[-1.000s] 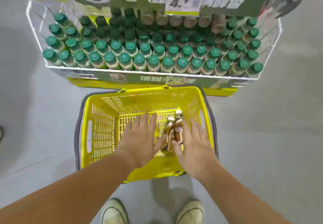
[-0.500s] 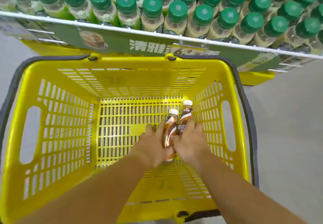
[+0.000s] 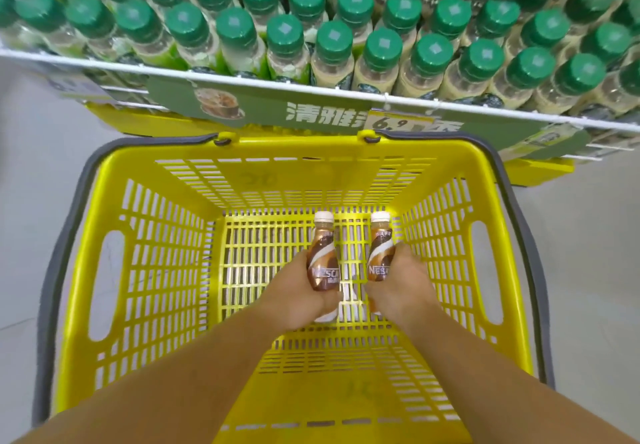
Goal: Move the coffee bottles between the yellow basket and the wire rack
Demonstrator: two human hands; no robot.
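Two brown coffee bottles with white caps are held inside the yellow basket [image 3: 138,270], a little apart. My left hand [image 3: 294,300] is wrapped around the left coffee bottle [image 3: 323,256]. My right hand [image 3: 403,284] grips the right coffee bottle [image 3: 380,253]. Both bottles point cap-first away from me, over the slatted basket floor. The white wire rack [image 3: 242,78] stands just beyond the basket, its front rail above the basket's far rim. My fingers hide the lower part of each bottle.
The rack is packed with several rows of green-capped bottles [image 3: 334,43]. A green sign with a yellow price tag [image 3: 398,124] hangs on its front. The basket's grey handles [image 3: 48,270] lie folded down along the rim. Grey floor [image 3: 588,253] lies on both sides.
The two bottles lay side by side and touching under my hands; now each hand has closed on one and they are drawn apart. The camera has moved in closer.
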